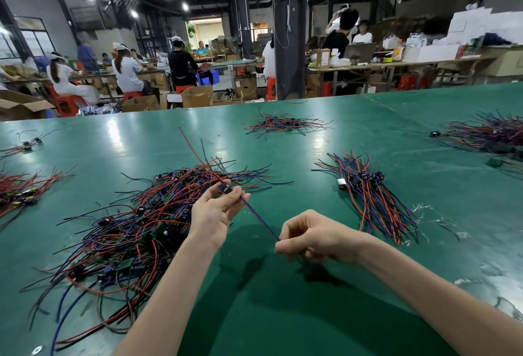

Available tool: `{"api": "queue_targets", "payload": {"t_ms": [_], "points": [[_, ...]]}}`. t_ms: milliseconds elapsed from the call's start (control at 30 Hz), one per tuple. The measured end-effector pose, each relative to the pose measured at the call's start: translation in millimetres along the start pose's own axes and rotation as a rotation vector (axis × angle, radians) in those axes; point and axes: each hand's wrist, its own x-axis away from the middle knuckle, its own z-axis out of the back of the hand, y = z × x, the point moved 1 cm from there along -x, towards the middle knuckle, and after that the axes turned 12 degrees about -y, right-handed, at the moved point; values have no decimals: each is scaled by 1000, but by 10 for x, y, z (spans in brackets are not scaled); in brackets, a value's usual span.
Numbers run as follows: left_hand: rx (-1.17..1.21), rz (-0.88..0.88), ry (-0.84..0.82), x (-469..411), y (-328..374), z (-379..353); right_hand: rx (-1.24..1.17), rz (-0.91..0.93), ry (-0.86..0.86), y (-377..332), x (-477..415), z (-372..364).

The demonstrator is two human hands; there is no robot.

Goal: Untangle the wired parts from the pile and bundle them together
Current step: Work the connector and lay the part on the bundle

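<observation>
Blue wire (259,218) held taut, probably for straightening: left hand (215,214) pinches its component (226,189) beside the pile (135,228); right hand (311,236) pinches the tail.

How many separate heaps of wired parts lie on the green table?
6: big tangle near left, neat bundle right, far-centre heap, far-right heap, left-edge heap, smaller far-left heap; others may be hidden.

Left hand (216,211), right hand (308,238) pinch wired part (227,189).
</observation>
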Motion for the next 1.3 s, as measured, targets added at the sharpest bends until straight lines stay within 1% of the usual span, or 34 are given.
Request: {"api": "queue_targets", "payload": {"t_ms": [67,167,267,433,500,600,733,800,867,1000,1167,1300], "points": [[-42,-6,3,16,-38,-17,79,58,-72,-25,9,-41],[-60,13,8,24,-55,-29,125,71,-77,1,6,-65],[-66,33,17,29,-64,-18,92,30,-67,40,11,-45],[-66,78,-5,61,-157,-74,97,-91,-225,-9,66,35],[-73,98,-35,76,-192,-106,92,-147,-253,-28,88,88],[-117,122,-98,124,-264,-161,108,-158,-197,-26,86,144],[-172,145,-163,199,-378,-246,-6,-10,14,19,-18,68],[-195,132,-163,212,-400,-257,-68,58,113,49,-82,-1],[-206,110,-152,203,-403,-242,-121,83,171,78,-129,-56],[-270,66,-133,183,-411,-199,-167,64,172,93,-149,-82],[-328,24,-124,153,-421,-165,-84,40,143,74,-126,-73],[-277,-9,-44,90,-361,-102,-32,-2,52,85,-97,-104]]}}
